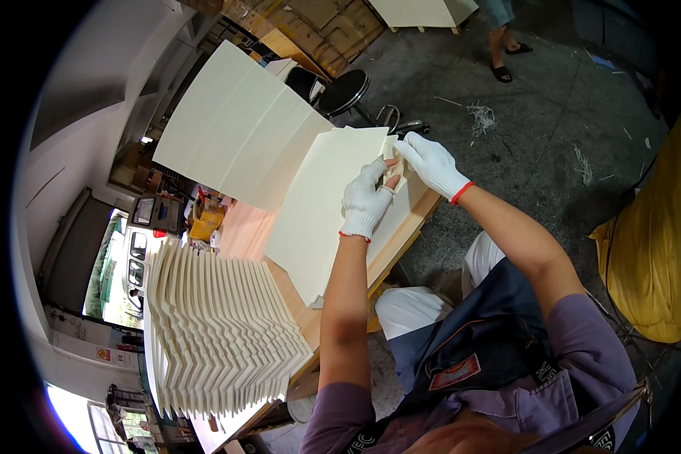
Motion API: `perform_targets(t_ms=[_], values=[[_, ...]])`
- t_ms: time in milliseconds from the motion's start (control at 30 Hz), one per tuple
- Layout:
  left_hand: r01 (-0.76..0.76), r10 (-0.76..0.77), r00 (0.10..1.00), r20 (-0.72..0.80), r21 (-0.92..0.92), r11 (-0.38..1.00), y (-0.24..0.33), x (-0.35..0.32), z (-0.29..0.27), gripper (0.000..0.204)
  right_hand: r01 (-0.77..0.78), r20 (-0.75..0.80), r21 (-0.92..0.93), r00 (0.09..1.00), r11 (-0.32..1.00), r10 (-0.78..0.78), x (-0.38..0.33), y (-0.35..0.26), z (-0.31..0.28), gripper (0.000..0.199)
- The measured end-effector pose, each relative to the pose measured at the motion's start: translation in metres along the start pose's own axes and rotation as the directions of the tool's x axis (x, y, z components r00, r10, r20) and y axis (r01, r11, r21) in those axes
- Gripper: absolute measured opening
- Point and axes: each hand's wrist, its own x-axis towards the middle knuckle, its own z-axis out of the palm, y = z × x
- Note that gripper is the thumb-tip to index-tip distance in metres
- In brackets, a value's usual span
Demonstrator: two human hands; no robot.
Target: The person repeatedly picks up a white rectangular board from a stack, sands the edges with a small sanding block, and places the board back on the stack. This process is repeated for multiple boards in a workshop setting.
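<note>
Head view: at left on a table [244, 231] of pale, smooth wood stands a stack [227, 325] of thin cream pieces, their many edges making a ribbed, zigzag face. Behind it sits a small yellow box [206, 225]. Farther back, broad cream boards [234, 129] show a flat, matte surface with faint seams. At the table's middle lies the task's thing, a large, matte cream sheet [321, 200] with angled corners. A round black stool [344, 91] stands beyond its far edge. The left hand [367, 198], in a white knit glove, is at the sheet's right edge; its bare thumb and fingertip are slightly apart, any pinch unclear. Its forearm crosses in front of the sheet. The right hand [431, 163], also gloved, bends close-set fingers over the far corner; their tips are hidden, so I cannot tell their grip. Stringy white scraps [482, 119] litter the dark floor [537, 144] near another person's sandalled feet [502, 73]. Draped yellow cloth [651, 242] hangs at far right.
</note>
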Motion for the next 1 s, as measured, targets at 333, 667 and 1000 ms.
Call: perform_targets(t_ms=[333,667,1000], values=[[-0.21,0.233,0.968,-0.088,0.22,0.953,0.003,-0.011,0.003,0.046,-0.053,0.042,-0.241,0.997,0.969,0.065,-0.003,-0.006,-0.04,0.049],[0.019,-0.014,1.0,-0.017,0.389,0.921,0.002,0.01,0.004,0.035,0.479,0.299,-0.533,0.878,0.697,-0.375,0.004,-0.006,-0.045,0.038],[0.046,-0.042,0.999,0.034,-0.099,0.994,-0.013,0.001,0.0,0.033,-0.053,0.138,0.092,0.99,0.994,0.04,0.006,-0.014,-0.013,0.038]])
